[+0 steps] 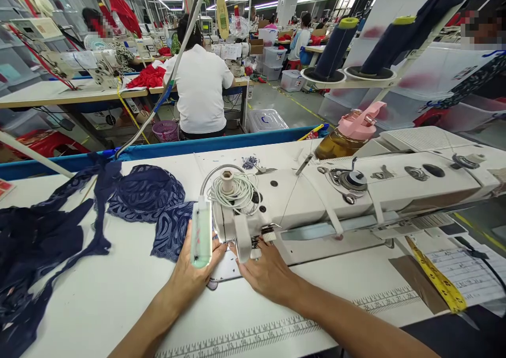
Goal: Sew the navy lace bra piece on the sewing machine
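Observation:
A white sewing machine (356, 194) lies across the table (118, 300). My left hand (193, 273) rests flat on the table at the edge of a navy lace bra piece (169, 231), just left of the needle area, partly hidden by the machine's pale green lamp (201, 234). My right hand (269, 273) lies flat on the table right under the machine head, fingers toward the presser foot. Whether fabric sits under the needle is hidden. More navy lace garments (35, 247) lie in a heap at the left.
A yellow tape measure (438, 279) and a printed sheet (462, 273) lie at right. A pink-lidded bottle (348, 134) stands behind the machine, and two dark thread cones (336, 49) on a stand. A person in a white shirt (200, 89) sits at the table ahead, back turned.

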{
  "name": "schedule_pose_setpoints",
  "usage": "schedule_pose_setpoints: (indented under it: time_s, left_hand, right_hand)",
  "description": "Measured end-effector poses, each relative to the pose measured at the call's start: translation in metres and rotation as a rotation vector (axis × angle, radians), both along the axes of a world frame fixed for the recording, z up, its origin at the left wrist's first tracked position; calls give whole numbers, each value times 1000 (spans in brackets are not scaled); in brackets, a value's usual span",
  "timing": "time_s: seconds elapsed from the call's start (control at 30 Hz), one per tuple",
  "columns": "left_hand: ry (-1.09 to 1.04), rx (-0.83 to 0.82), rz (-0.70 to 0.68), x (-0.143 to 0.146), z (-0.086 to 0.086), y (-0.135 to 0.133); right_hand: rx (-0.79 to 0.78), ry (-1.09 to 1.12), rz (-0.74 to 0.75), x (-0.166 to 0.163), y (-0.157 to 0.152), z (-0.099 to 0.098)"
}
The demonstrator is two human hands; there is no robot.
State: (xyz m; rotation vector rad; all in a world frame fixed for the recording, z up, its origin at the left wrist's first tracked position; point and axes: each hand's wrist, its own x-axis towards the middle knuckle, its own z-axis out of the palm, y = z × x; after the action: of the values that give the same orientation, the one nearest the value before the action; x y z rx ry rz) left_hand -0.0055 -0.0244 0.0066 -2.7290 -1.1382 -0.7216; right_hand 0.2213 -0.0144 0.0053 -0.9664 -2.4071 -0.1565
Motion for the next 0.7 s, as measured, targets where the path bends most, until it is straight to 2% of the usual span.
schedule_pose_setpoints:
  time_s: [0.23,0.7]
  left_hand:
    - [-5,-49,-16,0,1,1]
    - [3,-97,-4,-5,-6,2]
  right_hand:
    - [-111,119,10,5,2,-6]
    - [-104,143,44,5,1,-3]
